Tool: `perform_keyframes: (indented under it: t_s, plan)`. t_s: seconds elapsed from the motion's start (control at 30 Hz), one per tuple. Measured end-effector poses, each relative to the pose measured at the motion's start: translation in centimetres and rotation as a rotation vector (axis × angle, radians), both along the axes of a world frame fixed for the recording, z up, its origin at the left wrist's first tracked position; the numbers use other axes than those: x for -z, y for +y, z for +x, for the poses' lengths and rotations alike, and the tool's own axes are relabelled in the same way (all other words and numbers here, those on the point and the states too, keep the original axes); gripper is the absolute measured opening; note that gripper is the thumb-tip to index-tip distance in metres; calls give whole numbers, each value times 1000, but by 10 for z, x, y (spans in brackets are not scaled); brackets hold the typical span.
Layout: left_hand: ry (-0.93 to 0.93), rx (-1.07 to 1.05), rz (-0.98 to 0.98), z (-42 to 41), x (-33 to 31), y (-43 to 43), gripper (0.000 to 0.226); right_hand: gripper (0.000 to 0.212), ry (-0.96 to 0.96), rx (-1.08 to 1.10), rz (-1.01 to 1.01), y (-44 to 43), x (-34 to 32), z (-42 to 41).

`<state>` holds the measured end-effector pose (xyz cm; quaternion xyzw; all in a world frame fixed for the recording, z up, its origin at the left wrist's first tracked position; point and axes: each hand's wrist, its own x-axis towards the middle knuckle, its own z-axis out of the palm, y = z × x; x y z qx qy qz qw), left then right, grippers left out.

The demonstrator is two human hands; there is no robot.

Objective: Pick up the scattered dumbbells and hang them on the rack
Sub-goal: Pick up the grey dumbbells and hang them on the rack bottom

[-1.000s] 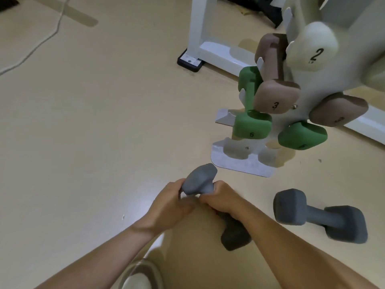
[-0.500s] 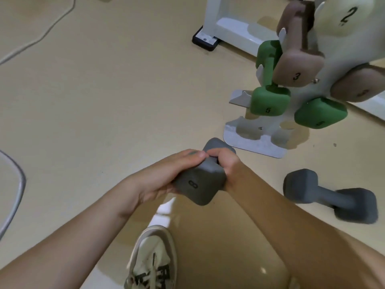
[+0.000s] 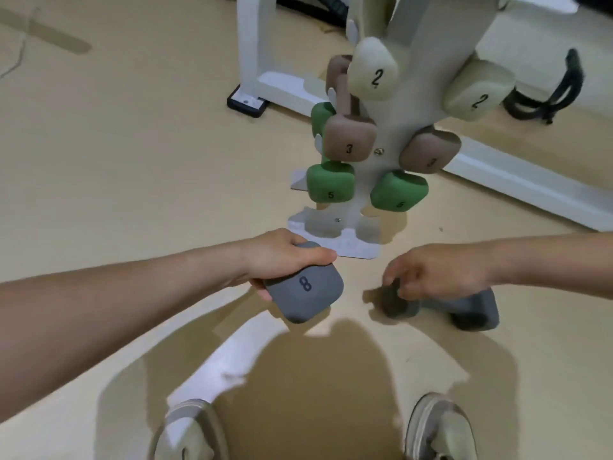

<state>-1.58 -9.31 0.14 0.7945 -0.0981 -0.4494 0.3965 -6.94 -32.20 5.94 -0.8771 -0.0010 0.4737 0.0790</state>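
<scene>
My left hand (image 3: 282,257) grips a grey dumbbell marked 8 (image 3: 306,290), held off the floor just in front of the rack's base. My right hand (image 3: 438,270) hovers with fingers curled apart over a second grey dumbbell (image 3: 471,308) that lies on the floor to the right; whether the fingers touch it I cannot tell. The white rack (image 3: 408,104) stands ahead and carries two cream dumbbells marked 2 (image 3: 373,73), two brown ones marked 3 (image 3: 350,141) and two green ones marked 5 (image 3: 330,184). Its lowest notches (image 3: 331,227) near the base plate hold nothing.
A white frame leg with a black foot (image 3: 245,102) stands behind the rack on the left, and a white floor rail (image 3: 530,190) runs to the right. A black strap (image 3: 564,91) lies at the back right. My two shoes (image 3: 441,429) are at the bottom edge.
My right hand has let go of the grey dumbbell and moved right over the second one on the floor. My left hand now holds the dumbbell alone. The view has tilted up.
</scene>
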Motion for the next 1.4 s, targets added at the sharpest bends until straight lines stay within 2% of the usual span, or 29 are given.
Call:
perform_keyframes:
  t_s: [0.03, 0.1, 0.2, 0.27, 0.37, 0.47, 0.53, 0.6, 0.63, 0.67, 0.73, 0.77, 0.8, 0.87, 0.93, 0.97, 1.03, 1.1, 1.17, 1.2, 1.23, 1.27, 1.3, 1.4]
  plan:
    - [-5, 7, 18, 5, -3, -5, 41, 40, -29, -73, -67, -20, 4, -8]
    - [3, 32, 74, 11, -9, -17, 48, 60, -83, -42, -111, -56, 24, -25]
    - [15, 75, 167, 18, -14, -36, 57, 95, -153, 146, -60, -87, 69, -39]
    - [18, 95, 225, 19, -18, -45, 57, 107, -199, 260, 23, -89, 100, -44]
    - [25, 144, 308, 14, -23, -57, 51, 89, -370, 298, 103, -89, 125, -50]
    - [-60, 334, 398, 5, -23, -77, 46, 70, -306, 302, 193, -97, 130, -57]
    - [-129, 479, 450, 0, -24, -93, 47, 62, -292, 216, 146, -91, 128, -64]
    - [-167, 553, 501, -3, -26, -112, 49, 38, -373, 201, 114, -83, 132, -76]
    - [-180, 553, 516, -5, -26, -116, 49, 28, -344, 203, 116, -76, 131, -83]
    - [-185, 528, 522, -6, -26, -118, 49, 33, -285, 178, 140, -72, 133, -86]
    - [-172, 403, 487, -7, -25, -122, 45, 64, -98, 12, 199, -71, 137, -88]
    - [-163, 340, 455, -8, -27, -126, 43, 73, -11, -11, 245, -72, 133, -88]
    - [-160, 294, 426, -10, -29, -131, 41, 73, 56, -1, 273, -74, 131, -85]
    - [-163, 277, 396, -17, -36, -137, 38, 53, 102, 149, 418, -79, 116, -78]
    - [-198, 338, 382, -23, -45, -148, 40, 35, 115, 603, 728, -86, 107, -75]
    - [-222, 367, 383, -29, -52, -150, 41, 41, 191, 855, 854, -86, 100, -74]
    - [-306, 458, 409, -34, -70, -163, 43, 55, 353, 1138, 1085, -86, 96, -74]
    - [-393, 528, 417, -40, -85, -179, 48, 39, 360, 1349, 1370, -82, 93, -74]
    - [-524, 637, 444, -45, -90, -196, 52, 26, 277, 1574, 1616, -77, 86, -67]
    - [-618, 709, 465, -48, -89, -204, 52, 15, 172, 1614, 1678, -77, 84, -63]
    - [-713, 779, 479, -51, -88, -211, 51, 22, 60, 1645, 1701, -78, 83, -60]
    - [-799, 828, 481, -53, -85, -215, 49, 37, -14, 1636, 1735, -81, 85, -57]
    - [-877, 855, 477, -53, -82, -220, 46, 43, -18, 1616, 1751, -85, 85, -55]
    - [-1021, 801, 438, -49, -63, -222, 49, 31, -111, 1657, 1645, -102, 95, -43]
